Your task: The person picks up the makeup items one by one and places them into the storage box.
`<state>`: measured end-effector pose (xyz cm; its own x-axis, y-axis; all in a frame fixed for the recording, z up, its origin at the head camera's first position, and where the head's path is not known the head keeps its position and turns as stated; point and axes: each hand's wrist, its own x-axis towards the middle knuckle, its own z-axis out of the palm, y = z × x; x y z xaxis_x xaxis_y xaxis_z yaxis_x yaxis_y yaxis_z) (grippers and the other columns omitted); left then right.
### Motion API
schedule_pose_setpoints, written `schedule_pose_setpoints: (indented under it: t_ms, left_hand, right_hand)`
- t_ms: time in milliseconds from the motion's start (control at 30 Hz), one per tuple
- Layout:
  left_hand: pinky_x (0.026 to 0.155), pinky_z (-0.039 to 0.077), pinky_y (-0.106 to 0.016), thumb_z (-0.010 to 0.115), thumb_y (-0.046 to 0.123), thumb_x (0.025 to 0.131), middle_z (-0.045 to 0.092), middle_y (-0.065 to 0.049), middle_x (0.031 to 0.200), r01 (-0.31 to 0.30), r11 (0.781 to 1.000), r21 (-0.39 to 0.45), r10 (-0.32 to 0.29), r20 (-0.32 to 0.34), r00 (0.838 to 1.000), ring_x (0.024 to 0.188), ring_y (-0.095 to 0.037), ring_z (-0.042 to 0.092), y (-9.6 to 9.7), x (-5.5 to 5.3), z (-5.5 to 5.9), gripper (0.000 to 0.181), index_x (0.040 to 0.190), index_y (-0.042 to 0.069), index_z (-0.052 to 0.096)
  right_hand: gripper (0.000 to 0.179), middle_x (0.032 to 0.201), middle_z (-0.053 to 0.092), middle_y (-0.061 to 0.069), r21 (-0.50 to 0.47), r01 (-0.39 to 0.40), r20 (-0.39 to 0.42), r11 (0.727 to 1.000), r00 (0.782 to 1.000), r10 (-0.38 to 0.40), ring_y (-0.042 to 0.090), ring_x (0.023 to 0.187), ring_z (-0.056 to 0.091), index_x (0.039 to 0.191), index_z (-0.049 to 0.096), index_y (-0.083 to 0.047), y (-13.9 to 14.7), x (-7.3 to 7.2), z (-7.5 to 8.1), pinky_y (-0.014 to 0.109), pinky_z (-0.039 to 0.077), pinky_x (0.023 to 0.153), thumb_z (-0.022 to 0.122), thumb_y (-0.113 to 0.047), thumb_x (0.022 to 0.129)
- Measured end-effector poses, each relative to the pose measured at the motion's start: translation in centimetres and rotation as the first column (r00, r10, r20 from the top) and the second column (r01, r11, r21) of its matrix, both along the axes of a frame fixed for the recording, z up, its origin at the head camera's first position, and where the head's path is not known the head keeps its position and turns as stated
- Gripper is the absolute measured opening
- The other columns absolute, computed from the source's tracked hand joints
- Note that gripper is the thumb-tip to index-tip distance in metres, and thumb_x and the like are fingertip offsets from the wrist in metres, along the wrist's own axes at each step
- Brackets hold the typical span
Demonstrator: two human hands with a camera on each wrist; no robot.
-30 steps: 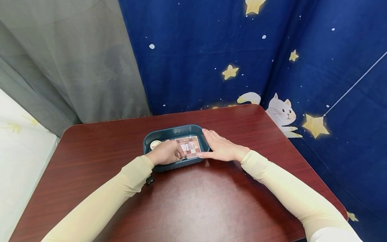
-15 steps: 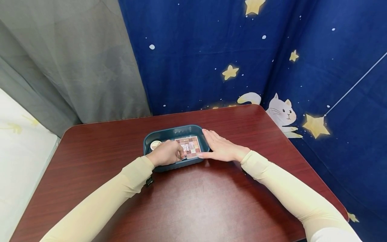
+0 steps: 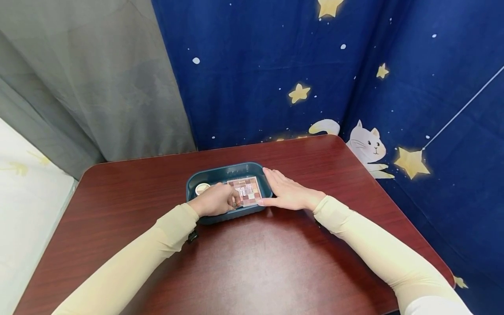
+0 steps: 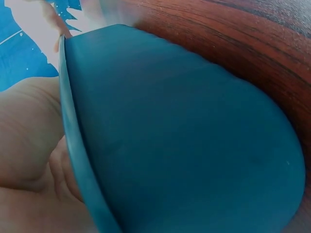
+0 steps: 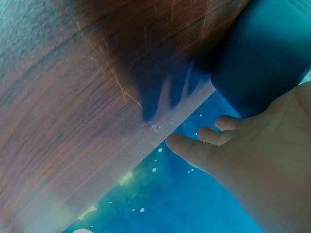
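A dark teal tray (image 3: pixel 224 168) sits on the table, its outer wall (image 4: pixel 180 126) filling much of the left wrist view. Inside lies a makeup palette (image 3: pixel 250 193) with a checkered cover, and a round light-topped item (image 3: pixel 202 188) at the left. My left hand (image 3: pixel 215 200) reaches over the front rim, fingers curled down beside the palette's left edge. Its fingertips are largely hidden, so whether they hold something is unclear. Against the tray's right end rests my right hand (image 3: pixel 287 191), fingers extended and the thumb near the palette's lower right corner.
The reddish-brown wooden table (image 3: pixel 252 262) reaches back to a grey curtain (image 3: pixel 98 78) and a blue star-patterned curtain (image 3: pixel 260 70). A white surface (image 3: pixel 31 210) lies beyond the table's left edge.
Both hands, the tray and the things in it stay in nearly the same place. The head view has shifted very slightly.
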<state>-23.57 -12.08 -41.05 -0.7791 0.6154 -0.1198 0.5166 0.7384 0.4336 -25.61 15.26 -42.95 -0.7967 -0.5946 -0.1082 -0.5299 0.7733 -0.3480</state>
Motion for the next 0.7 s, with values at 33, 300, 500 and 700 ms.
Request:
schedule_pose_setpoints:
  t_ms: [33,300,500,700]
  left_hand:
    - [0.067,0.052,-0.028,0.079,0.006,0.086,0.067,0.010,0.073,0.005,1.000,0.005,-0.005,0.002,1.000,0.072,-0.009,0.060,-0.07,-0.04,-0.03,0.016,0.092,0.020,0.077]
    - [0.073,0.054,-0.028,0.076,0.002,0.087,0.071,0.007,0.080,0.012,1.000,0.017,-0.012,0.015,1.000,0.076,-0.009,0.061,-0.35,0.00,0.01,0.021,0.098,0.019,0.080]
    - [0.073,0.054,-0.028,0.073,-0.003,0.086,0.073,0.004,0.085,0.020,1.000,0.014,-0.020,0.014,1.000,0.076,-0.010,0.061,-0.28,-0.14,0.00,0.026,0.098,0.020,0.080]
    - [0.072,0.054,-0.028,0.072,-0.004,0.086,0.073,0.003,0.085,0.035,0.999,0.020,-0.036,0.021,0.999,0.077,-0.011,0.061,-0.35,-0.19,-0.05,0.027,0.098,0.019,0.080]
  right_hand:
    - [0.115,0.169,0.004,0.003,-0.002,0.000,0.000,1.000,1.000,0.000,0.026,0.154,0.006,0.163,-0.003,-0.013,0.00,-0.02,0.01,0.046,0.019,0.119,0.046,-0.083,0.086]
    - [0.115,0.169,0.005,0.003,-0.002,-0.006,0.000,1.000,1.000,0.006,0.026,0.153,0.007,0.163,-0.003,-0.013,-0.03,-0.19,-0.05,0.047,0.020,0.119,0.047,-0.082,0.086]
    - [0.116,0.168,0.005,0.002,0.003,0.001,0.003,1.000,1.000,-0.001,0.026,0.153,0.007,0.163,-0.004,-0.014,0.00,-0.17,0.01,0.047,0.021,0.119,0.045,-0.084,0.084]
    - [0.116,0.168,0.005,0.003,0.007,0.001,0.002,1.000,1.000,-0.001,0.025,0.153,0.006,0.163,-0.004,-0.014,0.00,-0.13,-0.01,0.049,0.021,0.118,0.045,-0.084,0.084]
